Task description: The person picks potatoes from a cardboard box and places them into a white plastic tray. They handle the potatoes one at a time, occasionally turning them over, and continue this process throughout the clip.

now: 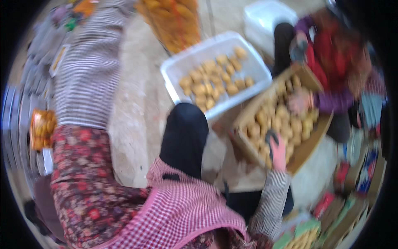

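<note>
My right hand (277,151), in a pink glove with dark grey fingers, reaches into a cardboard box (311,155) of what look like potatoes (281,121). It rests on them near the box's front corner; blur hides whether it grips one. My left arm, in a striped sleeve cover (90,62), stretches to the top left, and its hand is out of view. Before me stands a white plastic tub (230,107) with a loose layer of the same potatoes (210,81). Its right corner is close to the box.
An orange mesh sack (174,25), filled, lies behind the tub. Across the box a person in red and purple (339,62) has one hand (300,101) on the potatoes. A white container (269,18) stands at the back. Cartons (335,214) line the lower right; an orange bag (43,129) is at left.
</note>
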Tool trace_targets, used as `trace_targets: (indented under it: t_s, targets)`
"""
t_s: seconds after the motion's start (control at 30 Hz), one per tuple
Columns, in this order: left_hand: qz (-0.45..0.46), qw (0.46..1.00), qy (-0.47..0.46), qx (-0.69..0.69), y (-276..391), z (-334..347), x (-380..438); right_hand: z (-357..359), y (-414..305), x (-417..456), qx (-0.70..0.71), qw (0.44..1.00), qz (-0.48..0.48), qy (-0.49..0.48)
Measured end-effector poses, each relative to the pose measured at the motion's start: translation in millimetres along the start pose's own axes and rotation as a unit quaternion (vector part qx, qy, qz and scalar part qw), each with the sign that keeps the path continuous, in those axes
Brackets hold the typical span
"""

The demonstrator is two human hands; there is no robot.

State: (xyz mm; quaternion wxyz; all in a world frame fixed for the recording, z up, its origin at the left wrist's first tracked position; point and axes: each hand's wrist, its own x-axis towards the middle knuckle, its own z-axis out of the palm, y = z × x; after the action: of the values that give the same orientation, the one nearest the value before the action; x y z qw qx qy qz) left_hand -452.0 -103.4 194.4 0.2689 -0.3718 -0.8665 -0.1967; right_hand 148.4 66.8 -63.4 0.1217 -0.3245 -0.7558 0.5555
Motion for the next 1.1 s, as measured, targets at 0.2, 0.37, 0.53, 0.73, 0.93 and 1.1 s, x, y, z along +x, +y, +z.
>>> trace_targets:
  t_s: [0.2,0.37,0.53,0.73,0.93,1.1]
  targets:
    - [-0.035,0.847,-0.101,-0.520,123,44,-98,-37,-4,20,0.106,0.984,0.087,0.114]
    - [0.069,0.814,-0.305,-0.490,261,4,-216,-21,29,69,-0.112,0.992,0.052,-0.001]
    - [-0.112,0.651,-0.372,-0.652,294,37,-262,45,39,116,-0.515,0.849,0.105,-0.059]
    - [-0.061,0.712,-0.399,-0.575,295,46,-249,39,37,129,-0.425,0.900,0.092,-0.021]
    - [0.021,0.743,-0.376,-0.553,297,86,-273,-18,-25,79,0.276,0.959,0.012,0.057]
    - [0.058,0.617,-0.415,-0.666,326,70,-284,-22,-74,29,0.159,0.979,-0.104,0.074]
